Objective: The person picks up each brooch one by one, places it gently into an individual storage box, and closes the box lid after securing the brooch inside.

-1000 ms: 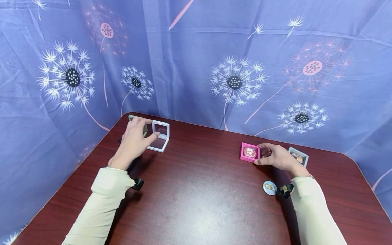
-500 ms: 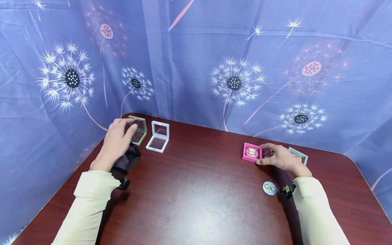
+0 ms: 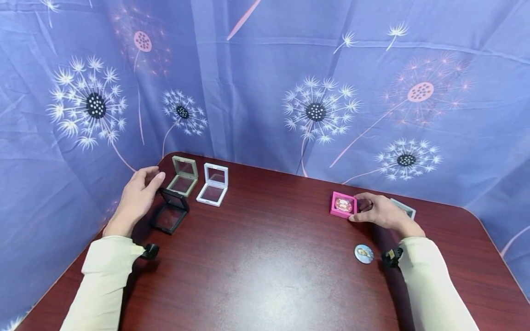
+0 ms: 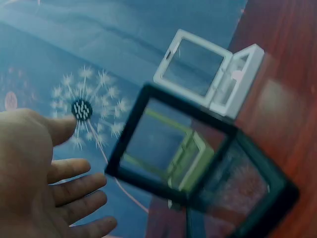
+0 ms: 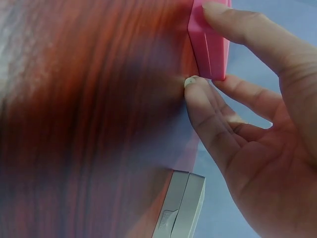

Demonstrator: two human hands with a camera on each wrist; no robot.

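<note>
My right hand (image 3: 381,214) pinches the right side of a closed pink display case (image 3: 341,214), the thumb on one edge and fingers at another. Inside the case, a red round badge (image 3: 343,205) shows through the clear window. Over at the left, my left hand (image 3: 134,197) hovers beside an open black display case (image 3: 169,218). Its fingers are spread apart in the left wrist view and hold nothing. A round blue badge (image 3: 364,253) lies on the table in front of my right hand.
Two more display cases stand open at the back left, one green (image 3: 183,177) and one white (image 3: 213,186). A closed grey case (image 3: 407,209) is partly hidden behind my right hand. A blue dandelion-print curtain (image 3: 265,92) hangs along the back of the brown table (image 3: 265,248).
My left hand has moved left, away from the white and green cases, uncovering the black one. My right hand and the pink case have shifted slightly to the right.
</note>
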